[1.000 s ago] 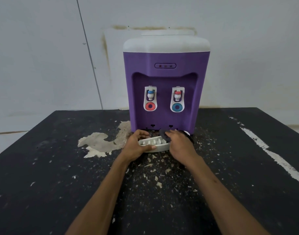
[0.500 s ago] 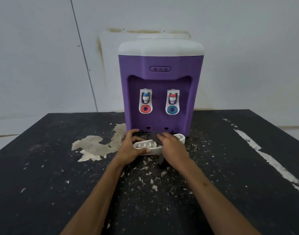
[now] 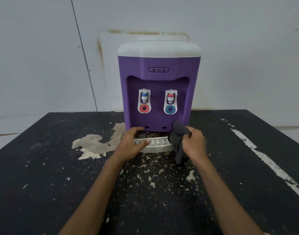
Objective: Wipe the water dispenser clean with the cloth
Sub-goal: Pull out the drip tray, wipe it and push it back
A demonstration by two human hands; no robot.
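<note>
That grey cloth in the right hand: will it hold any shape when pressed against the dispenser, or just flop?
Probably floppy: the cloth bunches in the right hand and its free end droops toward the table. It looks thin, so likely light. It should mould easily around the drip tray, which the left hand grips.

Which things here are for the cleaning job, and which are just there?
For the job:
- purple plastic water dispenser with a white top
- dark grey cloth, bunched in the right hand
- white slotted drip tray, held by the left hand

Just there:
- black table with peeling paint
- pale wall behind
</note>
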